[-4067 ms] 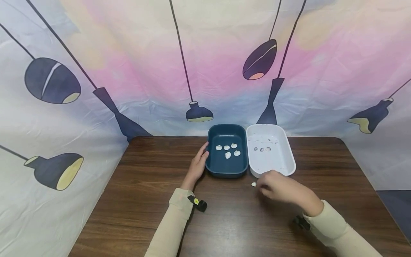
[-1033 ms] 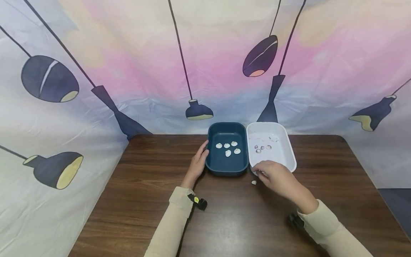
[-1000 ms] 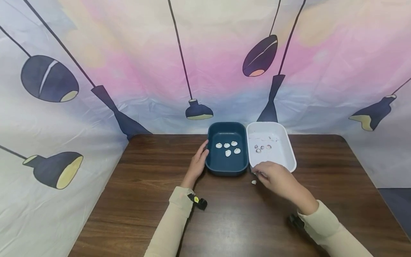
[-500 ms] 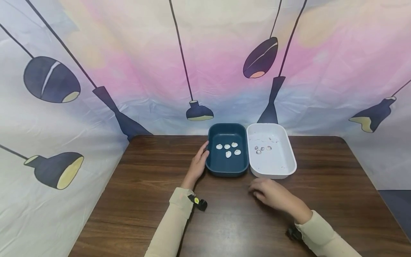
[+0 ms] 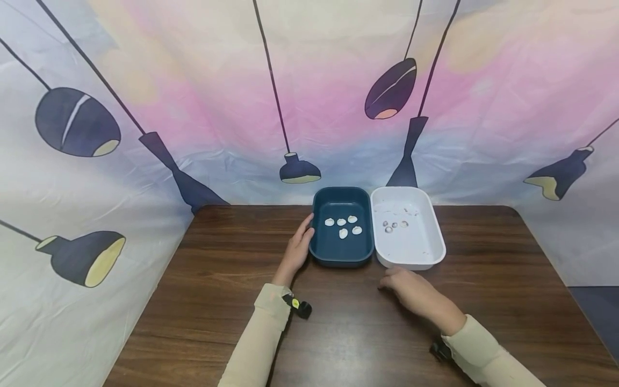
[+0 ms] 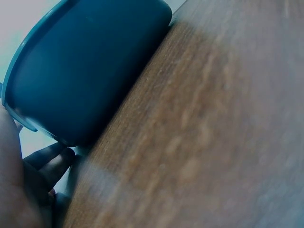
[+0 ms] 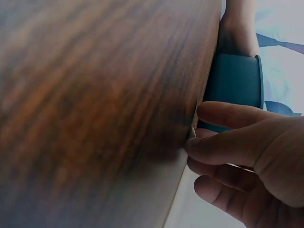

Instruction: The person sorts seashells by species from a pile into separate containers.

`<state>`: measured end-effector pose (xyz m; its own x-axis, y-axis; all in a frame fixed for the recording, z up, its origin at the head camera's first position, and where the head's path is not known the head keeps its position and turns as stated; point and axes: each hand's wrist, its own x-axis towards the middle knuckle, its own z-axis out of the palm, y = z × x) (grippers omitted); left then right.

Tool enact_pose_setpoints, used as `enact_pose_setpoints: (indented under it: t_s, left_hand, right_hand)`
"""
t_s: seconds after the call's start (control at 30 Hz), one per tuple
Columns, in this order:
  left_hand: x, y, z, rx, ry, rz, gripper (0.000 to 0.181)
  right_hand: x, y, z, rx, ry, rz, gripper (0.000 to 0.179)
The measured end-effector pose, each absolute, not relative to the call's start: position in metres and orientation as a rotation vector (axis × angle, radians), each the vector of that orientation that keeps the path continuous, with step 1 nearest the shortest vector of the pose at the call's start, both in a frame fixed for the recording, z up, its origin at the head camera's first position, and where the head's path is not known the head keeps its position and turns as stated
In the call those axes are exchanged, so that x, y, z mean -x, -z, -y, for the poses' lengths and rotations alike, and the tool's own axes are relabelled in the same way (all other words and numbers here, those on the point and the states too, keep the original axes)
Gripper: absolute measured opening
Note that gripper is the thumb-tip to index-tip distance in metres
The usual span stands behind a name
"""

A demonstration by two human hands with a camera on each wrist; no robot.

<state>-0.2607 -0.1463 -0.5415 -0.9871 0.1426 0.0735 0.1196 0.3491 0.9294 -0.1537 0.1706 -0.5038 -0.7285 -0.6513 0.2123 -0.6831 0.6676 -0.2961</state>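
My left hand (image 5: 295,251) rests against the left side of a dark teal tray (image 5: 340,257), its fingers extended along the outer wall. Several white seashells (image 5: 341,222) lie inside that tray. My right hand (image 5: 411,293) is low over the table, just in front of the white tray (image 5: 408,260). In the right wrist view, the thumb and fingers of the right hand (image 7: 237,156) pinch a small pale seashell (image 7: 193,133) close to the tabletop; the head view hides this shell behind the hand. The white tray holds several small brownish seashells (image 5: 389,229).
Both trays stand side by side near the back edge of the brown wooden table (image 5: 338,333). Small dark bits (image 5: 408,211) lie scattered in the white tray. A printed cloth (image 5: 213,97) with hanging lamps covers the wall behind.
A brownish seashell has been added to the white tray. My right hand has come back from its near rim to the table, over the loose shell there. The left hand stays put.
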Motion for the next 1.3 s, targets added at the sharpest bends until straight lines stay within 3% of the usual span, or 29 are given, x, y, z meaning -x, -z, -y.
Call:
enact_pose_setpoints:
  t_s: [0.93, 1.3]
  left_hand:
    - [0.260, 0.542, 0.147, -0.257, -1.765, -2.563, 0.051]
    - [0.259, 0.541, 0.145, -0.240, -1.760, -2.567, 0.052]
  right_hand:
    - [0.154, 0.497, -0.174, -1.079, -0.611, 2.923, 0.024]
    - [0.152, 0.477, -0.179, -1.129, -0.725, 2.912, 0.025]
